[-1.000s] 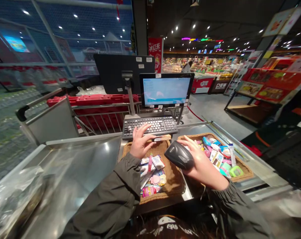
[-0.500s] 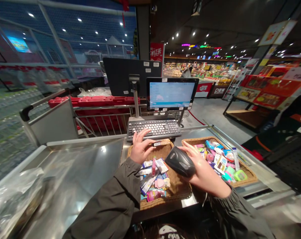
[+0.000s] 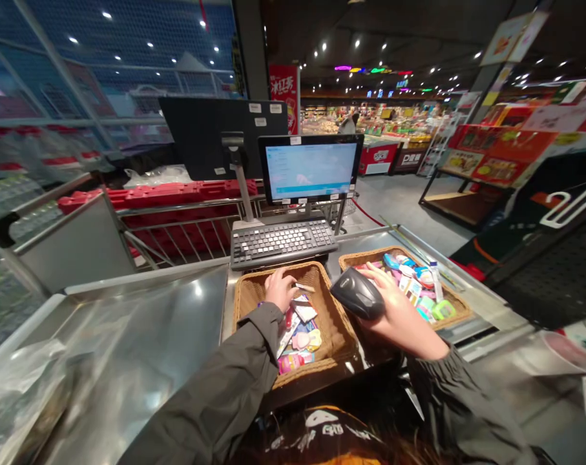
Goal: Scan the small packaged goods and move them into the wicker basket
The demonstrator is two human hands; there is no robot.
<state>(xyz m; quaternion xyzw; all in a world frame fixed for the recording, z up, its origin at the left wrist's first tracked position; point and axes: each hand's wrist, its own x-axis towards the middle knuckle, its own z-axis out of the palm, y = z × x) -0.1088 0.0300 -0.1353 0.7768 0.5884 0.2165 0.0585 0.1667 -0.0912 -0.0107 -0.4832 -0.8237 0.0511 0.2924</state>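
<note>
My right hand (image 3: pixel 403 315) is wrapped round a black handheld barcode scanner (image 3: pixel 357 294), held above the gap between two wicker baskets. Over the back part of the left basket (image 3: pixel 338 323), my left hand (image 3: pixel 280 290) has its fingers drawn in. A slim brownish packet (image 3: pixel 305 287) sticks out from its fingertips; the grip itself is partly hidden. Below that hand, the basket holds small white-and-blue packets (image 3: pixel 303 310), a pink-and-yellow item (image 3: pixel 306 340) and a bright pink item (image 3: pixel 293 363). Behind my right hand, the right basket (image 3: pixel 460 318) is filled with colourful small goods.
A black keyboard (image 3: pixel 283 243) lies behind the left basket, below a lit screen (image 3: pixel 312 169). A second monitor (image 3: pixel 200 139) faces away. The steel counter (image 3: pixel 171 323) extends left, with clear plastic bags (image 3: pixel 21 381) near its edge. A metal trolley (image 3: pixel 74 252) stands beyond.
My left hand has come down from the keyboard's front edge into the left basket, with the slim packet at its fingers. The scanner stays in my right hand. The view has shifted slightly.
</note>
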